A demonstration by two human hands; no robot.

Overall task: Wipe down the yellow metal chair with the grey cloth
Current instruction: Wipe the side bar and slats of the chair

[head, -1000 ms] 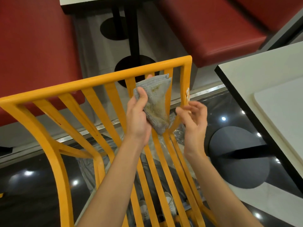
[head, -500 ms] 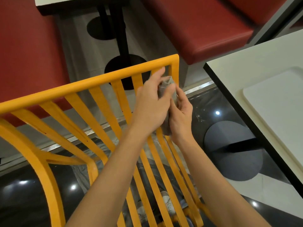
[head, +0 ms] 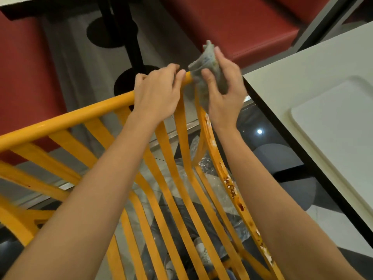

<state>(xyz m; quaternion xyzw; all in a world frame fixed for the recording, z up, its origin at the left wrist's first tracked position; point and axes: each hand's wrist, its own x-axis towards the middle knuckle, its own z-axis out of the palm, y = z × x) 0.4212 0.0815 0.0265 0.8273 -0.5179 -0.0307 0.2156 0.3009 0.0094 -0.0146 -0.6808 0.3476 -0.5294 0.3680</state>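
Both hands meet at the top right corner of a yellow metal chair with a slatted back, seen from above and behind. The right hand is curled around a crumpled grey cloth, thumb in front and fingers behind, pressing it against the corner where the chair's top rail meets its right upright. The left hand lies palm down over the top rail just beside the cloth, fingers loosely bent and resting on the rail, holding nothing else. Part of the cloth sticks up above the right hand; the rest hangs down over the corner.

Brown and whitish stains run down the chair's right upright below the hands. To the right of the chair, close beside it, stands a pale rectangular table with a dark edge. Beyond the chair's top rail are red padded bench seats and a black table pedestal on a grey floor. Glossy dark flooring shows through the slats.
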